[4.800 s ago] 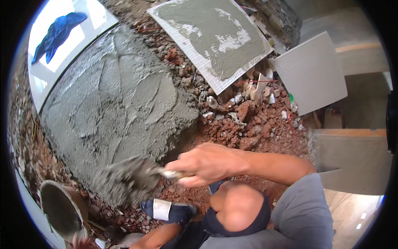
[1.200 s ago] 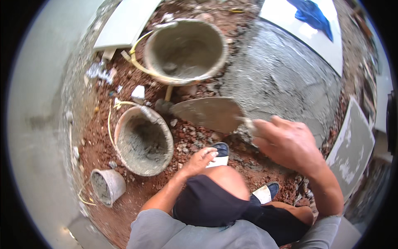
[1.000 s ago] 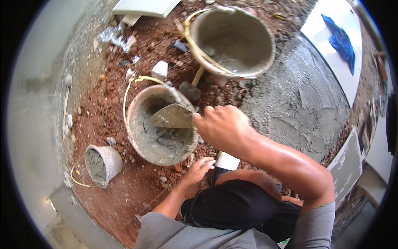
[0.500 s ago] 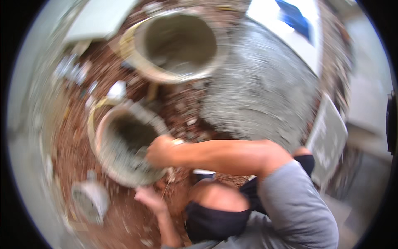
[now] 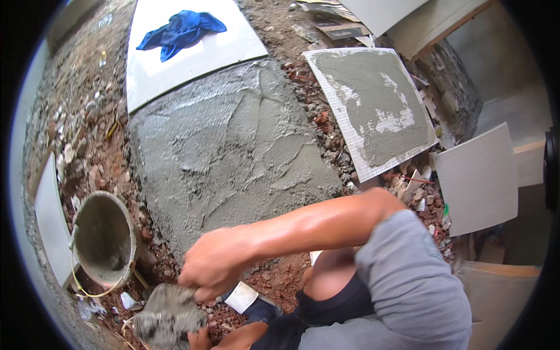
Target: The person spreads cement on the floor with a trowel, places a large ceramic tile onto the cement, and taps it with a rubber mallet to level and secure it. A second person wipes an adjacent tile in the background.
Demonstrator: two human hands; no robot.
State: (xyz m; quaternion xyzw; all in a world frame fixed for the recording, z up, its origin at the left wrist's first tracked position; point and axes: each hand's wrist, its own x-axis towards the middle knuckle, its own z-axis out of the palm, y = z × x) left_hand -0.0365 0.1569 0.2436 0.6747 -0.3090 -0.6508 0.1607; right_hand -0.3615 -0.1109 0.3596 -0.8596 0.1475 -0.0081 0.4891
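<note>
My right hand [image 5: 213,262] is closed on a trowel, whose blade carries a lump of grey wet mortar [image 5: 166,312] at the lower edge of the view, over a mostly hidden bucket. My left hand [image 5: 201,335] is low beside the mortar lump, its fingers largely hidden. A larger round bucket [image 5: 102,233] with a yellow handle stands at the left, dull grey inside. Above my hands lies a broad rough bed of wet mortar [image 5: 233,146], with trowel ridges across it.
A white tile [image 5: 151,76] with a blue cloth [image 5: 181,32] adjoins the bed. A mortar-coated tile [image 5: 370,111], another tile [image 5: 475,181] and rubble [image 5: 326,137] lie at the right. A tile [image 5: 52,216] leans at the far left beside a pale surface [image 5: 32,175].
My view has swung from the buckets toward the mortar bed. The trowel, inside a bucket one second ago, is now raised with mortar heaped on its blade.
</note>
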